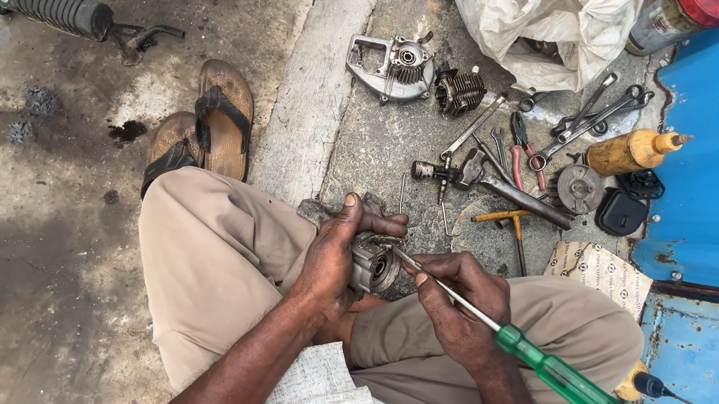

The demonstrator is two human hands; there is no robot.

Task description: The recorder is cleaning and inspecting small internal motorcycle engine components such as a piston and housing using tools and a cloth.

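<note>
the left hand (331,261) grips a small round grey metal engine part (373,268) over the lap. the right hand (455,306) pinches a green-handled screwdriver (530,354), tip at the part. a dismantled grey casing (391,67) and spanners (596,111) lie on the concrete floor (374,150); work looks midway.

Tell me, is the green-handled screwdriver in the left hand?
No, the right hand holds the screwdriver; the left hand grips a metal part.
</note>
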